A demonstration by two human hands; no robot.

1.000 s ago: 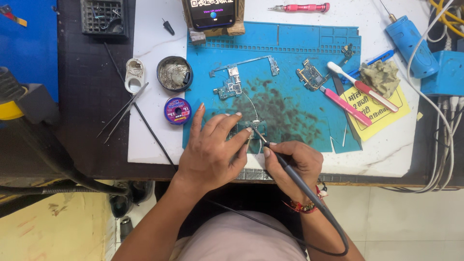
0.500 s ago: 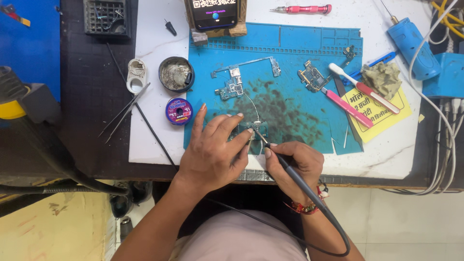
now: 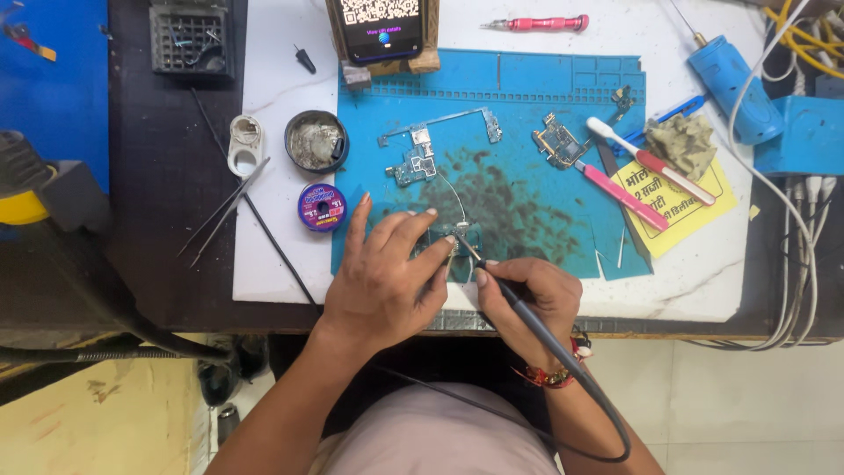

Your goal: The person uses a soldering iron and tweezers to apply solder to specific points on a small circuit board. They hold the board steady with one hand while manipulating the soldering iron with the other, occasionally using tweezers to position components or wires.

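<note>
both hands meet at the near edge of the blue mat (image 3: pixel 527 97): the left hand (image 3: pixel 387 277) lies spread, fingers pressing down a small circuit board (image 3: pixel 463 237) near the mat's front edge, while the right hand (image 3: pixel 532 295) is closed pen-fashion round a soldering iron (image 3: pixel 510 303), its tip touching the board. most of the board is hidden under the left fingers, and the exact spot of contact is too small to make out. the iron's dark cable (image 3: pixel 607 422) loops back towards the person's lap and is partly lost behind the wrist. on the mat lie two more bare boards (image 3: pixel 413 163) (image 3: pixel 558 141), one thin metal frame (image 3: pixel 440 123) and two pink-handled tools (image 3: pixel 620 193) (image 3: pixel 651 163), all beyond the hands. left of the mat sit one round tin (image 3: pixel 315 141), one purple spool (image 3: pixel 321 207), one small white holder (image 3: pixel 244 145) and one pair of tweezers (image 3: pixel 220 215). at the mat's far edge a phone (image 3: pixel 382 26) on a stand is cut off by the frame, with one pink screwdriver (image 3: pixel 536 24) to its right. one blue tool (image 3: pixel 734 84) and a blue box (image 3: pixel 809 136), partly out of view, crowd the mat's right. open room remains on the stained centre of the mat and on the white worktop (image 3: pixel 694 281) at its right front corner.
</note>
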